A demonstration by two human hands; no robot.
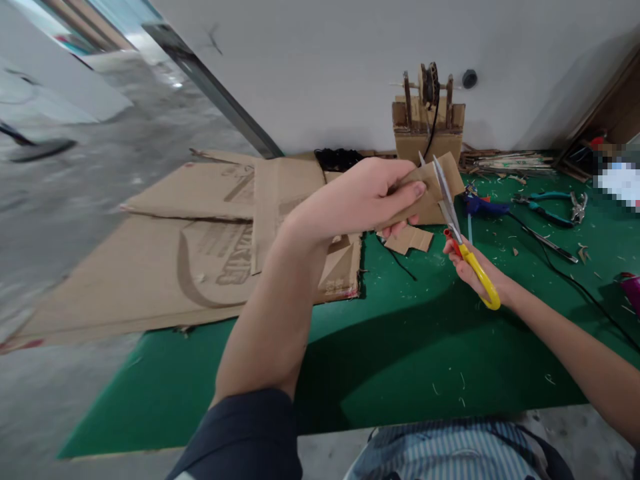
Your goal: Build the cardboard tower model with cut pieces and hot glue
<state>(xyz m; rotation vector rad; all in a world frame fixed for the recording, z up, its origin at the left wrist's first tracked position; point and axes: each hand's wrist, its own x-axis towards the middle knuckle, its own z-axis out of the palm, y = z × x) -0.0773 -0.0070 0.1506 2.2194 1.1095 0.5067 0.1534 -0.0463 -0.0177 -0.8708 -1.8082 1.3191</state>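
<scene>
Now a cardboard piece (431, 176) is pinched between thumb and fingers of the left hand (380, 193), between the parted blades of scissors (453, 217) gripped by the right hand (487, 270); beyond the pinch stands a cardboard stand (429, 147), rightward lie pliers (553, 195).

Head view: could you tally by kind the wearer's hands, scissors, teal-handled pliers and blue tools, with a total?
Hands: 2, left hand and right hand
Scissors: 1 pair
Teal-handled pliers: 1 pair
Blue tool: 1
Total: 5
</scene>
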